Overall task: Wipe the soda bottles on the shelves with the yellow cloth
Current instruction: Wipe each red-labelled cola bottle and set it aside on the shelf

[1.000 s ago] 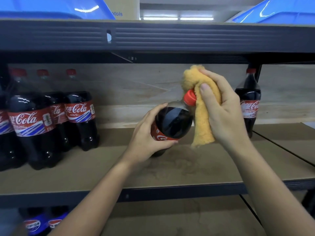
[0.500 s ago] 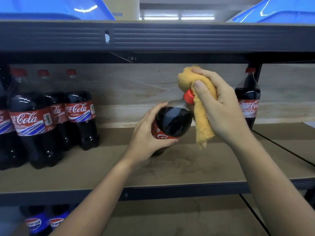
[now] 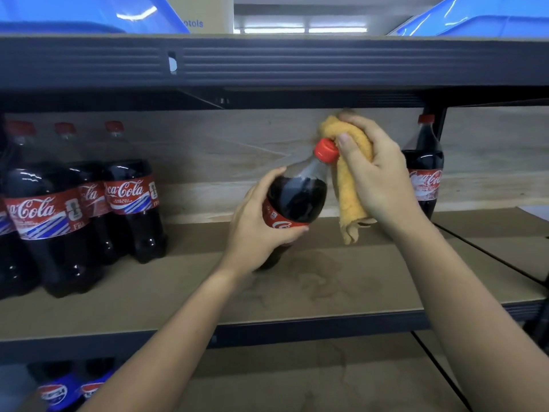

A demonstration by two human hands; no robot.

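Your left hand (image 3: 258, 224) grips the Coca-Cola bottle (image 3: 297, 200) around its red label, fingers curled over the front, with the bottle tilted so its red cap (image 3: 326, 150) leans to the upper right. That cap touches the yellow cloth (image 3: 349, 185), which your right hand (image 3: 377, 179) holds bunched, thumb pressed on it just beside the cap and the loose end hanging below your palm. Since half a second ago your right hand has slid slightly down and left, so the thumb now sits closer to the cap; the bottle's tilt is unchanged. Both forearms reach up from below, over the shelf (image 3: 326, 281). Well left of your left hand stands a cluster of Coca-Cola bottles (image 3: 80, 203); just behind your right hand stands a single Coca-Cola bottle (image 3: 424, 171).
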